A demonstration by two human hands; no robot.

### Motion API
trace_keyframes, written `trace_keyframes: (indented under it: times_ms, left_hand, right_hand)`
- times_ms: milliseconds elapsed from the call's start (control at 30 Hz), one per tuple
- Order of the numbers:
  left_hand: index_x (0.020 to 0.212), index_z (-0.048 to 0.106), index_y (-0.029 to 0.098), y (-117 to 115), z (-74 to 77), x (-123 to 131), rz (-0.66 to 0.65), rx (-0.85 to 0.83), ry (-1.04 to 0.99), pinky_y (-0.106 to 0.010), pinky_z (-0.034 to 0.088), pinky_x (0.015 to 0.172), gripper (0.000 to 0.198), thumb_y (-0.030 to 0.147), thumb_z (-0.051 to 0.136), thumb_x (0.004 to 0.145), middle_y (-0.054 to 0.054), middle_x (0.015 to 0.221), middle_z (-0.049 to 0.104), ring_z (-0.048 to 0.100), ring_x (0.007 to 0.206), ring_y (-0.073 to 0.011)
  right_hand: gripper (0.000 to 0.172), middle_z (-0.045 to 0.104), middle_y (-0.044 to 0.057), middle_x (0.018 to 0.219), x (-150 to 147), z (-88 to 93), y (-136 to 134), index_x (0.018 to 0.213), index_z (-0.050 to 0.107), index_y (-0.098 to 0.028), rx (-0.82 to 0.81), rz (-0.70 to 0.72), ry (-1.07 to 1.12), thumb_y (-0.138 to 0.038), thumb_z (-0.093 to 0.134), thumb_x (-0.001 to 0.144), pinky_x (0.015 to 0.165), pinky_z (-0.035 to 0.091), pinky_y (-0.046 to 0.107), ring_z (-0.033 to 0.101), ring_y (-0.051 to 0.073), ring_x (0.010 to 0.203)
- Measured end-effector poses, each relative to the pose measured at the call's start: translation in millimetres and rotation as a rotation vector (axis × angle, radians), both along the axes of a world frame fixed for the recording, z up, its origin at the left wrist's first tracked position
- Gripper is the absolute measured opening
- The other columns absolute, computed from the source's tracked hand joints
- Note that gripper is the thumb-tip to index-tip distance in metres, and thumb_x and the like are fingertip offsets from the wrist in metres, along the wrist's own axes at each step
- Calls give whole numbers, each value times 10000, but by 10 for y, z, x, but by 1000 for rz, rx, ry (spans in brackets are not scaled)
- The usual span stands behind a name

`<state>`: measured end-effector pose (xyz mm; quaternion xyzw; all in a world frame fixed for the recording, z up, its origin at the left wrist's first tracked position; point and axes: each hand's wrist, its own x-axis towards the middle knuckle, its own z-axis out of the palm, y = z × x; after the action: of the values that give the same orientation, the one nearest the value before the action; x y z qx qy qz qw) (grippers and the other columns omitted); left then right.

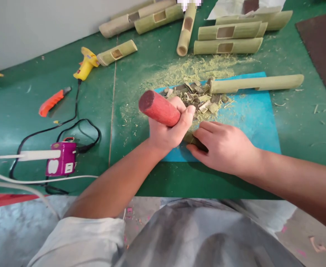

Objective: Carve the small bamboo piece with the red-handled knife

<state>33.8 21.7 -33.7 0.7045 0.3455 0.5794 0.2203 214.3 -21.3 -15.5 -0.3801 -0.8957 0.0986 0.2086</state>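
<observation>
My left hand (167, 129) is wrapped round a red wooden handle (158, 108), whose round end points up and to the left. My right hand (224, 146) lies on a dark green bamboo piece (192, 139), fingers curled over it, pressing it onto the blue mat (252, 118). Most of that piece is hidden under both hands. Just beyond the hands sits a heap of bamboo chips (198, 97). A long bamboo tube (256, 83) lies across the mat's far edge.
Several bamboo tubes with rectangular cut-outs (226, 39) lie at the back of the green table (140, 66), amid sawdust. At left are a yellow glue gun (86, 63), an orange utility knife (53, 101), a purple power adapter (61, 163) and cables. A brown board (322, 48) is at right.
</observation>
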Motion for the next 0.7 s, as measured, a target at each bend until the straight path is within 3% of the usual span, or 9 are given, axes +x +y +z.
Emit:
trace_keyframes:
  times_ms: [467,700]
  left_hand:
    - [673,547,194,-48,16,-37,24,-36,-27,-279,407,553,511,491,674,1070,33,603,519,514,547,-81]
    - [672,550,203,-9,28,-87,-13,50,119,-297,394,519,492,456,622,1089,22,601,527,520,536,-97]
  right_hand:
    - [301,649,36,720,-3,22,-62,793,733,-170,137,-16,17,-233,574,1040,593,337,346,516,164,602]
    - [316,641,35,731,-24,25,-66,808,734,-173,116,-14,-4,-225,544,1055,594,329,339,526,166,620]
